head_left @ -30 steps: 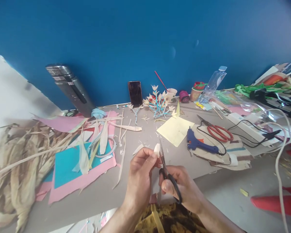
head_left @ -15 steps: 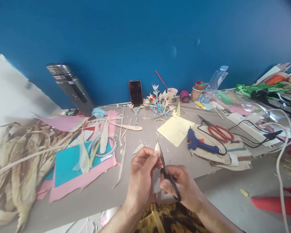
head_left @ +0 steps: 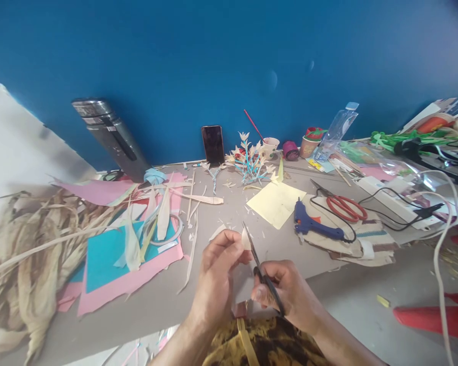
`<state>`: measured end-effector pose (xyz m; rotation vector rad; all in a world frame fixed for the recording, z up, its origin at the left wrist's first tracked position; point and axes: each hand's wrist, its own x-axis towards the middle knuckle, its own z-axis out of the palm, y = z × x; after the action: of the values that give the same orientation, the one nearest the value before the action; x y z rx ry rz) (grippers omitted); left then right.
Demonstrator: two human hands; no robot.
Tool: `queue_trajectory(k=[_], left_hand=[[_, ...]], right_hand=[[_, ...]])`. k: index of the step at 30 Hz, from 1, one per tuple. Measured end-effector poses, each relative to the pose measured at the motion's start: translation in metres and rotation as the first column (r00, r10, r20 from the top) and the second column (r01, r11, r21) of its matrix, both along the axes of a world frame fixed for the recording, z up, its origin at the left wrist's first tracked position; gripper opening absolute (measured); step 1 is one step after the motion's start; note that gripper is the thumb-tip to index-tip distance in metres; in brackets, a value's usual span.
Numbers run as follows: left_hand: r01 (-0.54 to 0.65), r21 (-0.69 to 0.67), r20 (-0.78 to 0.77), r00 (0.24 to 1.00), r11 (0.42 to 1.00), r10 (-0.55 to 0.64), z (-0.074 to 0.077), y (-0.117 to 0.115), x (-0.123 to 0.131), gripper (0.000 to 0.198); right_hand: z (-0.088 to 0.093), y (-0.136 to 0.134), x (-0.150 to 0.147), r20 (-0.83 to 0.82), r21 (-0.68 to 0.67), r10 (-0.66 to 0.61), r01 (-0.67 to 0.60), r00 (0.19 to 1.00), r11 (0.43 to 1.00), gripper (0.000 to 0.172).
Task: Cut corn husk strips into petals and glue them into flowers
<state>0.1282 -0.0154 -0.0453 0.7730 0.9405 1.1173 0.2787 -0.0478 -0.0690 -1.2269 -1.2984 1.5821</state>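
Note:
My left hand (head_left: pixel 223 267) pinches a small pale piece of dried husk (head_left: pixel 246 240) between thumb and fingers, its pointed end upward. My right hand (head_left: pixel 280 287) is closed round the black handles of a pair of scissors (head_left: pixel 267 282). The scissor blades point up and to the left, right beside the husk piece. Behind the hands, a bunch of small pale husk flowers on blue stems (head_left: pixel 248 165) stands on the grey table (head_left: pixel 259 254). A smaller twisted sprig (head_left: pixel 214 175) is to its left.
Dried husks (head_left: pixel 34 269) and pink and blue sheets (head_left: pixel 107 254) lie at left, below a leaning dark flask (head_left: pixel 112 137). A phone (head_left: pixel 212 145) leans on the wall. To the right are yellow paper (head_left: pixel 277 203), a blue glue gun (head_left: pixel 316 226), red-handled scissors (head_left: pixel 345 207) and a power strip (head_left: pixel 397 203).
My left hand has shifted slightly left and down, and more of the husk piece shows beside the blades. My right hand still holds the scissors in nearly the same place.

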Motion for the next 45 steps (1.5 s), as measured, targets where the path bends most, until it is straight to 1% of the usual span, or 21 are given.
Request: queue_trajectory(k=[3, 6, 11, 16, 21, 25, 30, 35, 38, 41, 45], left_hand=[[-0.001, 0.087, -0.088, 0.996, 0.996, 0.009, 0.001, 0.004, -0.007, 0.016], [0.02, 0.107, -0.137, 0.991, 0.994, -0.005, 0.0, 0.006, -0.011, 0.014], [0.006, 0.062, -0.083, 0.997, 0.998, -0.001, 0.001, 0.004, -0.008, 0.015], [-0.011, -0.007, 0.007, 1.0, 1.0, 0.011, 0.0, 0.0, -0.002, 0.019], [-0.007, -0.004, 0.046, 0.999, 1.0, 0.008, -0.002, -0.002, 0.001, 0.018], [-0.006, 0.004, 0.032, 0.999, 1.0, 0.006, -0.001, -0.004, 0.002, 0.018], [-0.003, 0.004, -0.015, 1.0, 1.0, 0.003, -0.002, -0.004, 0.002, 0.019], [-0.014, 0.006, -0.006, 1.0, 1.0, 0.014, -0.003, -0.004, 0.002, 0.018], [-0.025, 0.009, -0.008, 1.0, 1.0, 0.025, -0.002, -0.005, 0.001, 0.017], [-0.022, 0.024, -0.052, 0.998, 0.999, 0.023, -0.003, -0.004, 0.0, 0.017], [-0.038, 0.063, -0.119, 0.992, 0.997, 0.045, -0.004, -0.004, -0.002, 0.017]], right_hand=[[0.003, 0.0, 0.003, 0.016, -0.008, 0.027, -0.027, 1.0, 1.0, 0.048], [0.005, 0.0, 0.005, 0.016, -0.019, 0.05, -0.05, 0.999, 0.999, 0.048], [0.004, 0.0, 0.002, -0.013, -0.032, 0.035, -0.036, 0.999, 0.999, 0.053], [0.002, 0.0, 0.0, -0.042, -0.021, 0.047, -0.048, 0.998, 0.999, 0.049], [0.002, 0.0, 0.002, -0.03, -0.001, 0.071, -0.071, 0.997, 0.997, 0.052], [0.006, 0.0, 0.004, -0.025, 0.001, 0.115, -0.115, 0.993, 0.993, 0.055], [0.009, 0.001, 0.004, -0.003, -0.025, 0.093, -0.093, 0.996, 0.995, 0.056], [0.001, 0.001, 0.006, -0.018, 0.03, 0.12, -0.12, 0.993, 0.992, 0.056], [-0.004, 0.001, 0.009, -0.033, 0.026, 0.15, -0.149, 0.988, 0.988, 0.057], [-0.006, 0.001, 0.012, -0.037, 0.013, 0.177, -0.177, 0.983, 0.984, 0.057], [-0.007, 0.001, 0.014, -0.037, 0.003, 0.179, -0.179, 0.983, 0.984, 0.055]])
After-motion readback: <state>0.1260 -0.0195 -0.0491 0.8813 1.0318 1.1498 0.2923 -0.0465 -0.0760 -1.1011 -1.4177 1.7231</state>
